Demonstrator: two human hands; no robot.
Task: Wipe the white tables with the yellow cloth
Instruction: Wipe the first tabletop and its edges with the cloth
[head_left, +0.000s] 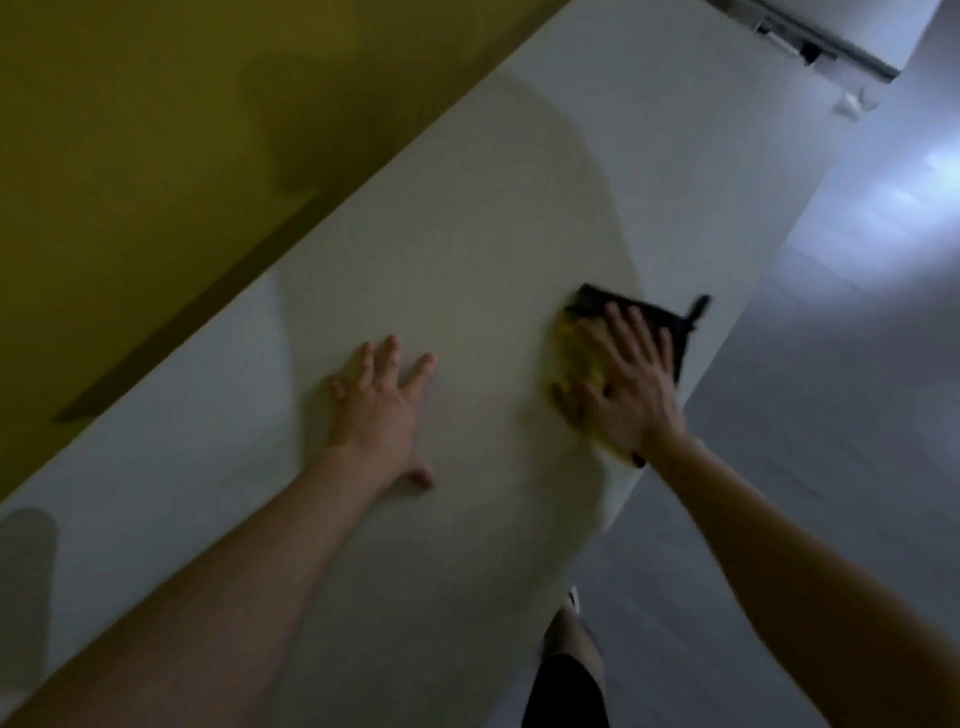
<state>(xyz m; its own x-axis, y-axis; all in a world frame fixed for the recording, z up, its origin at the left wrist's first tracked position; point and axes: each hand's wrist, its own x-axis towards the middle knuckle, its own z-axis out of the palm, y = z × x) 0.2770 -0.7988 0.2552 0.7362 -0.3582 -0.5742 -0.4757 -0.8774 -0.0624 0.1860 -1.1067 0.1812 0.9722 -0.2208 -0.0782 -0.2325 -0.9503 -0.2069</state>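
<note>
Yellow wall (130, 130) is bordering the worktop (467, 234) | left hand (382, 410) is lying flat, released, fingers splayed | right hand (631, 387) is pressing straight-fingered, released, on yellow cloth (579, 358), apparently dark-backed, near worktop's right edge | grey floor (831, 415) is showing beyond.

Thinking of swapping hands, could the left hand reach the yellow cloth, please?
Probably yes: only bare table lies between the left hand and yellow cloth, though the right hand presses on it.
</note>
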